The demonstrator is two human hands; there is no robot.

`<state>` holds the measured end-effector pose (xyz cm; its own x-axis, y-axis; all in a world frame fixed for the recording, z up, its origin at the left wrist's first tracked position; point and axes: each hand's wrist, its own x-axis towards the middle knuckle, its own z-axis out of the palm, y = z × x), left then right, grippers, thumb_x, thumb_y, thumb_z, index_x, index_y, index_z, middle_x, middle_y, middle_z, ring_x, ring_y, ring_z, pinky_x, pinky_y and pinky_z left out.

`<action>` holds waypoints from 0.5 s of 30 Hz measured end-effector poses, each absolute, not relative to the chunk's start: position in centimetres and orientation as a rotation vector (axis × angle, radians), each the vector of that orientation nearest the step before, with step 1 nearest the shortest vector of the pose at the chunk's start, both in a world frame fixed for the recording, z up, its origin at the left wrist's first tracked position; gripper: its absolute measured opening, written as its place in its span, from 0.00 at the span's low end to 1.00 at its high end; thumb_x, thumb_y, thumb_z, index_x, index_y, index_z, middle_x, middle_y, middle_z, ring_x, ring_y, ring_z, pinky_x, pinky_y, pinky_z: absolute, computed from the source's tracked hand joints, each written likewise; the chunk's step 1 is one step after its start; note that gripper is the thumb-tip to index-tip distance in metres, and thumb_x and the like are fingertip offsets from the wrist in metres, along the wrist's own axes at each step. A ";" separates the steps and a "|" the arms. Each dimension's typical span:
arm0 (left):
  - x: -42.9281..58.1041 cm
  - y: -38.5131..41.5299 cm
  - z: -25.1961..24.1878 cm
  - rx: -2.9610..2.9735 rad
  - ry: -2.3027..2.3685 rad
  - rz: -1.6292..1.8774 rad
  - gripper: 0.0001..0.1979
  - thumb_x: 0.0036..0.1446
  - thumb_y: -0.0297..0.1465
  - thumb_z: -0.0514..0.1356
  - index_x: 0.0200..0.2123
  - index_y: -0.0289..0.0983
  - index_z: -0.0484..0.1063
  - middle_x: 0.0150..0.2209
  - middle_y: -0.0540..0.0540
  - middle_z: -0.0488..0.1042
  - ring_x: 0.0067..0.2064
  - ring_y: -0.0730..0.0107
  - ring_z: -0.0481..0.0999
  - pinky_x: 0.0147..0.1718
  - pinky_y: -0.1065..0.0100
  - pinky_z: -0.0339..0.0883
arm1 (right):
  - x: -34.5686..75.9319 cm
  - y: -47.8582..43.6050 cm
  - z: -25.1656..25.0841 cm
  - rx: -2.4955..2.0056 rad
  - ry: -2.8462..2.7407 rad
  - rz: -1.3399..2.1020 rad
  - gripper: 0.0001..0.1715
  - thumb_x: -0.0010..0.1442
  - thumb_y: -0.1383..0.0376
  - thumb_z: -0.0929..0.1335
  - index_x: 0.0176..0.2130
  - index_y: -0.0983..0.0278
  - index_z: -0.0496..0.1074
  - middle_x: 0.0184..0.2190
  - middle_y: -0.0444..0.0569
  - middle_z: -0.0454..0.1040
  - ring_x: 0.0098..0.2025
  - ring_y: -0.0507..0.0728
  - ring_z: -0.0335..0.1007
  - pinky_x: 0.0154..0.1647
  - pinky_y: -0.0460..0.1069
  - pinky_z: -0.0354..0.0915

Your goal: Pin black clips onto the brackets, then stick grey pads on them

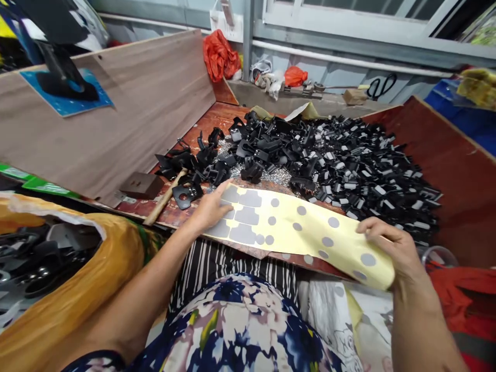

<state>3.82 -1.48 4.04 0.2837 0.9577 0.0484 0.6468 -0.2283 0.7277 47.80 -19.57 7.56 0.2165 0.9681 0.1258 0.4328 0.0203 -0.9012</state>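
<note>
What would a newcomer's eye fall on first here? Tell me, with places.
The yellow sheet with grey shapes, low in the middle, held between the left hand and the right hand. Beyond it spreads a big heap of black pieces, and an orange-yellow sack bulges at lower left.

1. The left hand [212, 207] is closed in a grip, thumb [226, 208] pointing right; its bare forearm [155, 279] slants up from lower left.
2. The right hand [393, 245] grips too, its fingers [374, 226] bent leftward.
</note>
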 end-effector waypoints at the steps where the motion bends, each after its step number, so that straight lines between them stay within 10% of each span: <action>1: 3.6 -1.3 4.1 2.001 1.417 0.633 0.46 0.51 0.27 0.68 0.73 0.45 0.60 0.51 0.43 0.82 0.47 0.49 0.82 0.48 0.60 0.69 | 48.9 -19.6 7.0 -1.635 -1.407 0.710 0.19 0.52 0.45 0.77 0.27 0.55 0.78 0.40 0.54 0.79 0.40 0.64 0.76 0.40 0.57 0.71; 9: 3.7 -2.9 7.3 2.538 1.758 0.285 0.44 0.60 0.36 0.66 0.76 0.42 0.51 0.54 0.32 0.77 0.54 0.38 0.76 0.48 0.50 0.72 | 45.2 -19.0 7.0 -1.843 -1.677 -0.558 0.09 0.66 0.63 0.70 0.43 0.59 0.82 0.47 0.53 0.84 0.54 0.67 0.75 0.63 0.69 0.64; 15: 7.3 -6.4 5.9 2.878 1.247 0.567 0.29 0.66 0.35 0.63 0.69 0.38 0.66 0.68 0.30 0.65 0.68 0.41 0.64 0.64 0.46 0.63 | 34.6 -15.8 3.0 -1.600 -2.156 0.116 0.31 0.69 0.55 0.68 0.67 0.62 0.68 0.70 0.56 0.66 0.73 0.69 0.56 0.70 0.70 0.59</action>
